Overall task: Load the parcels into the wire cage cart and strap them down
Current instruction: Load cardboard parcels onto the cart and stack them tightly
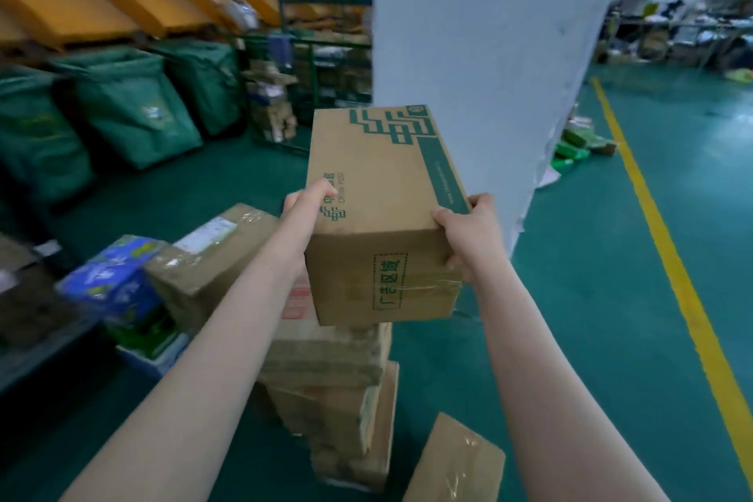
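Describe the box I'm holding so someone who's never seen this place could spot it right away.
Find the white pillar; in front of it stands a stack of brown cartons. Above that stack, the left hand and right hand grip one carton. Only it bears green China Post printing and a green edge stripe.

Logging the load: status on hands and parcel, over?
Left hand and right hand both grip the China Post box. Box held up over the parcel stack. White pillar close ahead.
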Demonstrator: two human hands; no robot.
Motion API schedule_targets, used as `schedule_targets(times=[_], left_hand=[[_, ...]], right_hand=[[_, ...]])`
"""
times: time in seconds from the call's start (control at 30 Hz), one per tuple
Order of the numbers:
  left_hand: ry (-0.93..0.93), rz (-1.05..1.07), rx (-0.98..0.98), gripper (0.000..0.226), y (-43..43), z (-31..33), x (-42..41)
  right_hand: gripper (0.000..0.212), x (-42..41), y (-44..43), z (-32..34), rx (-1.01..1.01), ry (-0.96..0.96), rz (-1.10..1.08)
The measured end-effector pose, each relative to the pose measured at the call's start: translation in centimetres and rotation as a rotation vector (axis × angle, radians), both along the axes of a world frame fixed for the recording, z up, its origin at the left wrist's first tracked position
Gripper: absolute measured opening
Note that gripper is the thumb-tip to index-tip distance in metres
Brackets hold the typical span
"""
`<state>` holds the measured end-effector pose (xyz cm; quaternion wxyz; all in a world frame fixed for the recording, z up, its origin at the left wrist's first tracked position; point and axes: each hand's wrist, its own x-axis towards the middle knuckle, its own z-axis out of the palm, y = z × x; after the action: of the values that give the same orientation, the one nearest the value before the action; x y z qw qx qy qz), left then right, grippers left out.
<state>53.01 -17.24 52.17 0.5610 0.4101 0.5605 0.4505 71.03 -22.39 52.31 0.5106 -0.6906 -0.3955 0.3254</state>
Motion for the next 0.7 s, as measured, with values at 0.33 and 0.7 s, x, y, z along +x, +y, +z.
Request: schedule_targets(times=[0.33,0.7], left_hand=[[0.024,0.346,-0.067,0.096,0.3,0.9,-17.5],[0.026,0.690,-0.040,0.069,-3.4,1.2,-37.8]], right_hand=[[0.041,-16.4,6.0,1.4,-0.044,-0.051,0.352],[0.045,-38.7,9.5,0.7,-0.059,-0.047,0.719]])
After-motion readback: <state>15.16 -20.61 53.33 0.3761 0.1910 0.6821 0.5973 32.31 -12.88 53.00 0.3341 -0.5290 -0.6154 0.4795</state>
